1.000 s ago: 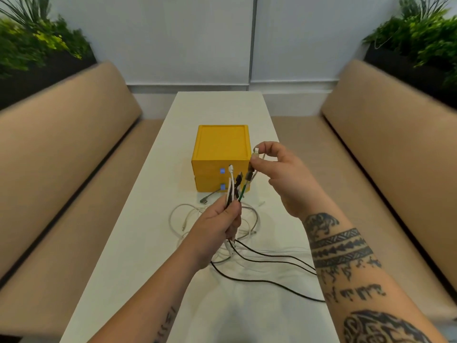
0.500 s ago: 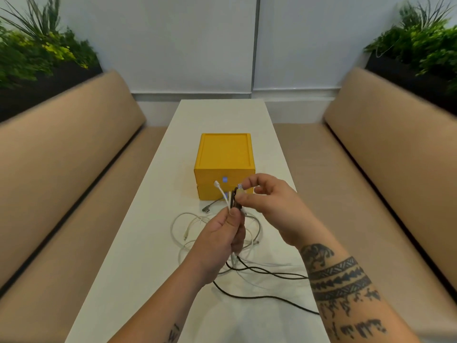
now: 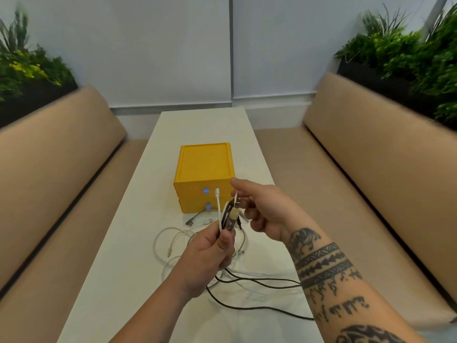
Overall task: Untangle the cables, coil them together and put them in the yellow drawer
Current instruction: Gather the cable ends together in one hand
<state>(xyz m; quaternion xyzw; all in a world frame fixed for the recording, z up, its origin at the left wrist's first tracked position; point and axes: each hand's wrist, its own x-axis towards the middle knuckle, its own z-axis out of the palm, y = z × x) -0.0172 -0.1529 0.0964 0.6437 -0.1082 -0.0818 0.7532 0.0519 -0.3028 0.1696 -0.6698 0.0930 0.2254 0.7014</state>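
Observation:
My left hand grips a bunch of cable ends, white and black, pointing up in front of the yellow drawer unit. My right hand is at the top of that bunch, thumb and fingers pinching a white end while the index finger points out. Loose white cables lie looped on the white table, and black cables trail right under my right forearm. Both drawers of the yellow unit are closed, each with a small blue knob.
A grey cable plug lies just in front of the lower drawer. Tan bench seats run along both sides of the narrow table, with planters of green plants behind their backs. A pale wall closes the far end.
My right hand has come down from above the bunch and brought its cable end to the ends held by my left hand. The view has tilted down slightly.

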